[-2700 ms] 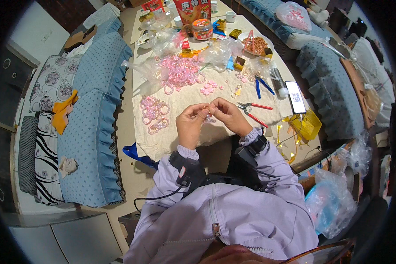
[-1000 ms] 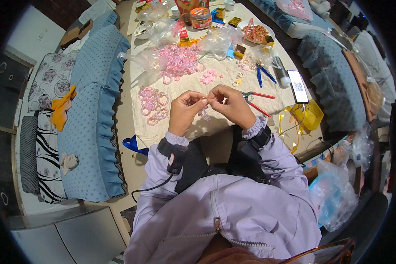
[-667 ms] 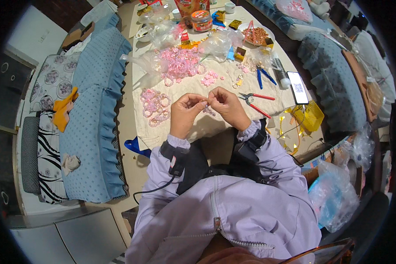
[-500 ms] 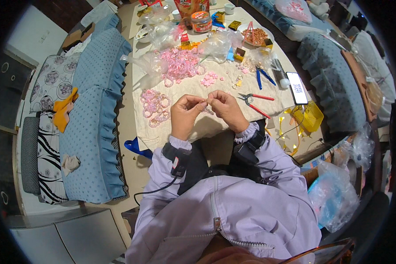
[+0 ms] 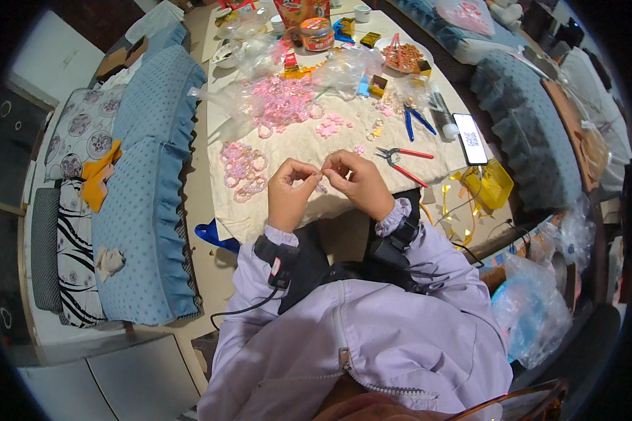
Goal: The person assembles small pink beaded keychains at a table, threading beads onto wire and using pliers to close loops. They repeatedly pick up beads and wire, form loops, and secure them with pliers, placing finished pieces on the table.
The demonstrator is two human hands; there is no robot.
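Over the near edge of the cloth-covered table, my left hand [image 5: 292,194] and my right hand [image 5: 359,186] meet fingertip to fingertip, each in a pinch. A short pink beaded strand [image 5: 321,188] shows beneath the fingers; the piece right between the tips is too small to make out. To the left lie several finished-looking pink bead bracelets [image 5: 244,170]. Just past my right hand sit red-handled pliers [image 5: 404,159] with jaws apart, and a little farther off blue-handled pliers [image 5: 419,123]. Loose pink beads [image 5: 331,125] lie beyond my hands.
A large heap of pink beads [image 5: 281,100] spills from clear plastic bags. Behind it stand a jar [image 5: 317,35] and a plate of nuts [image 5: 405,56]. A lit phone [image 5: 470,139] lies at the right edge, above a yellow basket [image 5: 495,184]. Blue-covered sofas [image 5: 151,175] flank the table.
Both hands have shifted slightly left and nearer to me, still pinching at the same small piece. The right fingers have turned a little; the beaded strand now hangs lower between them.
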